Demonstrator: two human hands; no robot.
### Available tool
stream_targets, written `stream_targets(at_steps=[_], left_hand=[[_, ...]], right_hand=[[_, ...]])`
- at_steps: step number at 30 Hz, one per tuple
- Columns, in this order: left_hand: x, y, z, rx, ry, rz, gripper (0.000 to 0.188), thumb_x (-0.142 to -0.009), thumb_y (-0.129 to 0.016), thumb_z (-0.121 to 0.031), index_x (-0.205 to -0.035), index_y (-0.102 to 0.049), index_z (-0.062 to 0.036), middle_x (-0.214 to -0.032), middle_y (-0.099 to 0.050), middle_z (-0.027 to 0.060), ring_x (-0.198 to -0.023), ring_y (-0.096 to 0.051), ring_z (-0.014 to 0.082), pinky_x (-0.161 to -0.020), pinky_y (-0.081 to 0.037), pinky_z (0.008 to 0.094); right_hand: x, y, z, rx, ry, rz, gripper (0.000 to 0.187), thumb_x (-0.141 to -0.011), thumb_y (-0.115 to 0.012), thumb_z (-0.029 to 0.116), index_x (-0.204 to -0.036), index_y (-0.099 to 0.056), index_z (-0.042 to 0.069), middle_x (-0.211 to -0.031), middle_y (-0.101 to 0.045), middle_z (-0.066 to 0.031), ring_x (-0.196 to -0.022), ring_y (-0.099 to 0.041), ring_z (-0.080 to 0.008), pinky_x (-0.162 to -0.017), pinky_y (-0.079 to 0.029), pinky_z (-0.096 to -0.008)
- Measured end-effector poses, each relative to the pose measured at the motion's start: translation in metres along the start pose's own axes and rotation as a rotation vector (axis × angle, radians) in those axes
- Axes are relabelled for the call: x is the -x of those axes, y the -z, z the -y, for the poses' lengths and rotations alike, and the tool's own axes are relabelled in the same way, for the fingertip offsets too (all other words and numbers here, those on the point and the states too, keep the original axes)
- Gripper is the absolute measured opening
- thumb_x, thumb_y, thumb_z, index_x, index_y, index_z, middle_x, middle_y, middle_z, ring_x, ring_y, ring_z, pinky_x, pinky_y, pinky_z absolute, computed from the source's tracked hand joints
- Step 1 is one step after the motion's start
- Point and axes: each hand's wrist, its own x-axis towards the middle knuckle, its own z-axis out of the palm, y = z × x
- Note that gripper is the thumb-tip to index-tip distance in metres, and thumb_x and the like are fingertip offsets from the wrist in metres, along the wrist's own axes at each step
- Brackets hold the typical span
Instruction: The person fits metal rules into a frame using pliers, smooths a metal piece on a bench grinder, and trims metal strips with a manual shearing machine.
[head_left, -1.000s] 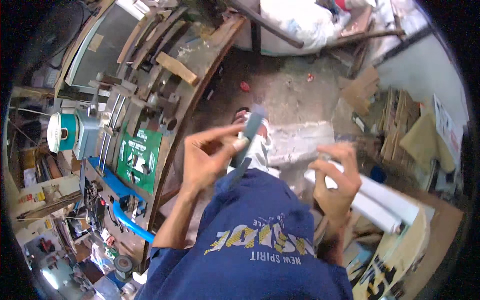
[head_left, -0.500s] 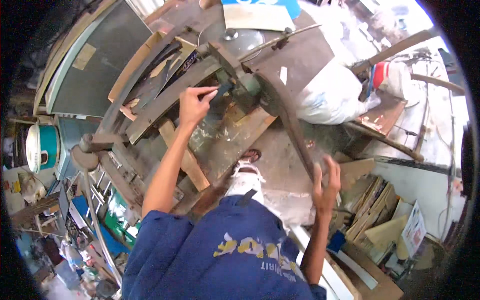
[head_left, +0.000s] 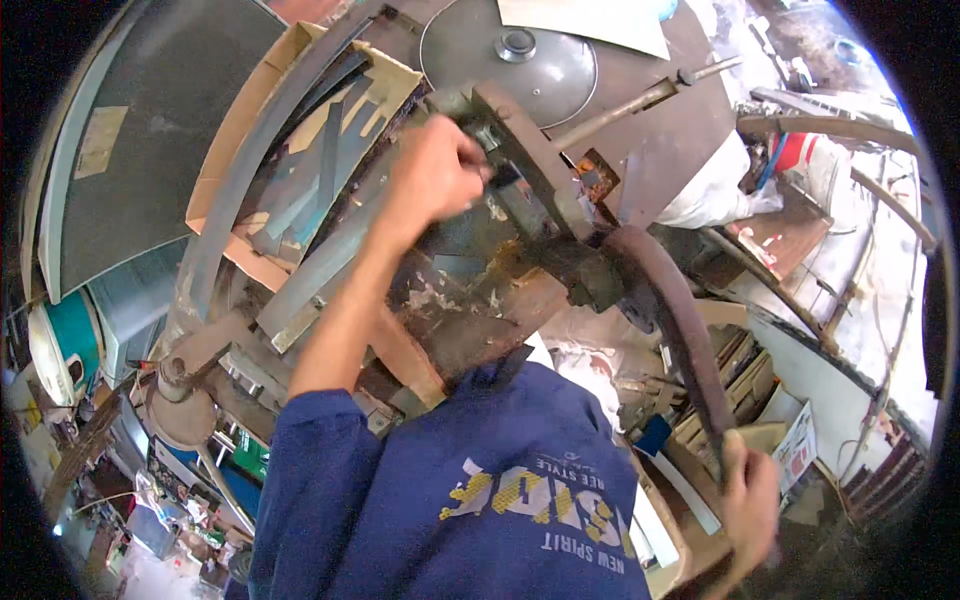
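My right hand (head_left: 750,500) is wrapped round the lower end of a long, curved, rusty metal lever (head_left: 680,330). The lever runs up to a heavy metal frame (head_left: 535,160) of a bench machine that looks like a hand shear. Beside that frame, over its near-left side, my left hand (head_left: 435,175) is closed in a pinch. What its fingertips hold is hidden and blurred. Below the left hand, a worn workbench top (head_left: 470,325) carries scattered scraps.
A cardboard box (head_left: 205,185) with dark flat strips lies left of the machine. Behind it sits a glass pot lid (head_left: 460,50). A rod with a handle (head_left: 640,100) sticks out at the far right. White bags (head_left: 710,180) and stacked cardboard (head_left: 735,380) lie to the right.
My right hand has gone from open beside the lever to gripping its end. My left hand remains at the machine, now more tightly closed. The view has shifted closer to the bench.
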Motion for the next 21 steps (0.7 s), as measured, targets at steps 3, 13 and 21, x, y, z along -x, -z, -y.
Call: stream_targets(at_steps=[3, 13, 21], left_hand=[[-0.020, 0.030, 0.008, -0.037, -0.016, -0.016, 0.019, -0.073, -0.075, -0.012, -0.091, -0.078, -0.0070, -0.083, -0.072, 0.0188, -0.076, -0.072, 0.0290, -0.073, -0.055, 0.0372], [0.009, 0.001, 0.055, 0.023, -0.417, -0.273, 0.033, -0.077, -0.074, -0.004, -0.108, -0.076, -0.0127, -0.103, -0.065, 0.0109, -0.101, -0.060, 0.0285, -0.083, -0.048, 0.0393], [0.009, 0.001, 0.057, 0.106, -0.385, -0.074, 0.041, -0.085, -0.068, -0.004, -0.124, -0.070, -0.0162, -0.097, -0.061, 0.0133, -0.075, -0.059, 0.0264, -0.070, -0.049, 0.0358]], right_hand=[[0.026, 0.045, 0.060, 0.368, -0.038, -0.049, 0.054, -0.097, -0.059, 0.046, -0.109, -0.063, -0.006, -0.108, -0.064, -0.0246, -0.099, -0.062, -0.0311, -0.089, -0.048, -0.0404], [0.014, 0.063, 0.061, 0.519, 0.246, 0.049, 0.031, -0.099, -0.057, 0.032, -0.108, -0.069, 0.005, -0.090, -0.067, -0.0253, -0.083, -0.063, -0.0406, -0.068, -0.049, -0.0469], [0.006, 0.051, 0.024, 0.480, 0.489, 0.030, 0.022, -0.097, -0.064, 0.028, -0.103, -0.066, 0.006, -0.083, -0.062, -0.0190, -0.072, -0.058, -0.0364, -0.061, -0.046, -0.0433]])
